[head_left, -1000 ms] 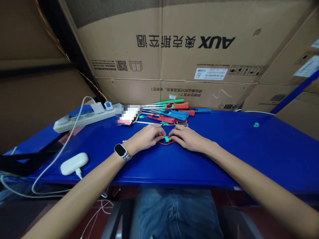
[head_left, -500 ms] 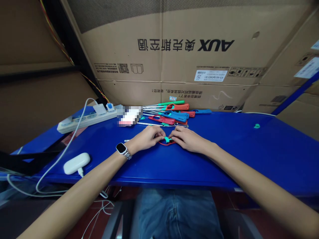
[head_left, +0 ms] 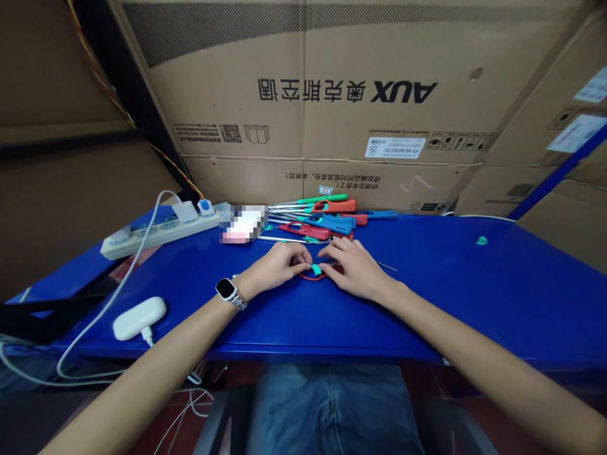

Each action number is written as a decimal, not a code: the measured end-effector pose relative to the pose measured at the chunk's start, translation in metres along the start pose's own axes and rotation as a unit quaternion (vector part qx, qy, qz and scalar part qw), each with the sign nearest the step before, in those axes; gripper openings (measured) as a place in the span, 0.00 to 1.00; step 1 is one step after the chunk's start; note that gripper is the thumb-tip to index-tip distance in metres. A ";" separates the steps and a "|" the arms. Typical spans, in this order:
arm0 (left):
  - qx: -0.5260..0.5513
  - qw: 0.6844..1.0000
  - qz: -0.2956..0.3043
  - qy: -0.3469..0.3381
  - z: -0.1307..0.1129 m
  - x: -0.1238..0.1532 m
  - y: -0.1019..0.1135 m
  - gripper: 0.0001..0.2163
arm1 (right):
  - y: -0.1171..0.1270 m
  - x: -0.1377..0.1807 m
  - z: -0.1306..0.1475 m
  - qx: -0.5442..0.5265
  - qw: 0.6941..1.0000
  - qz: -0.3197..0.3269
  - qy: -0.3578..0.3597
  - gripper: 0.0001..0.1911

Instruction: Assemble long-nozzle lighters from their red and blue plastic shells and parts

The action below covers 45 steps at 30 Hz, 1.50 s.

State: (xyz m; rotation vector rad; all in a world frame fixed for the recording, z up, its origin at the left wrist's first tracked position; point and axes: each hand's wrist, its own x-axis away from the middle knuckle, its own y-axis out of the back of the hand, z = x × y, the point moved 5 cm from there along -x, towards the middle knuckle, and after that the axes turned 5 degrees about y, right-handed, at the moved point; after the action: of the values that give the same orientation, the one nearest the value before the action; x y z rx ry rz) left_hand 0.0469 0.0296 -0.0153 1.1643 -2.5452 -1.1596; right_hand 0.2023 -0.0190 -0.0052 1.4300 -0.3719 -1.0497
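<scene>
My left hand (head_left: 277, 266) and my right hand (head_left: 348, 268) meet at the middle of the blue table (head_left: 455, 297). Between them lies a red lighter (head_left: 317, 273) with a teal trigger piece. The left hand's fingers pinch that teal piece. My right hand presses curled fingers on the lighter's body, and a thin metal rod (head_left: 386, 266) sticks out to the right from under it. A smartwatch (head_left: 226, 290) sits on my left wrist.
A pile of long lighters (head_left: 327, 218) in red, blue and green lies at the back by large cardboard boxes (head_left: 332, 107). A power strip (head_left: 156, 229) and a white charger (head_left: 139, 318) with cable lie left. A small teal part (head_left: 482, 240) rests far right.
My hands have shifted slightly on the red lighter, and the thin metal rod now shows to the right of my right hand. The view has tilted a little.
</scene>
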 end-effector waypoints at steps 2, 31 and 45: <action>0.006 1.000 -0.002 0.000 -0.001 0.000 0.000 0.04 | -0.002 -0.003 0.007 -0.011 1.000 -0.022 -0.012 0.09; -0.213 0.970 0.054 -0.101 -0.015 0.013 0.003 0.10 | -0.015 -0.007 0.010 -0.038 0.997 -0.020 -0.061 0.02; -0.199 0.975 0.053 -0.082 -0.009 0.011 0.007 0.08 | -0.005 0.003 0.011 -0.076 0.996 -0.009 -0.037 0.11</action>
State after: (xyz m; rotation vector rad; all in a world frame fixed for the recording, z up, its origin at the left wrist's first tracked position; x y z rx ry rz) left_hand 0.0386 0.0195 -0.0061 0.8585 -2.2912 -1.6973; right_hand 0.1939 -0.0269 -0.0092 1.2645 -0.3261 -1.1239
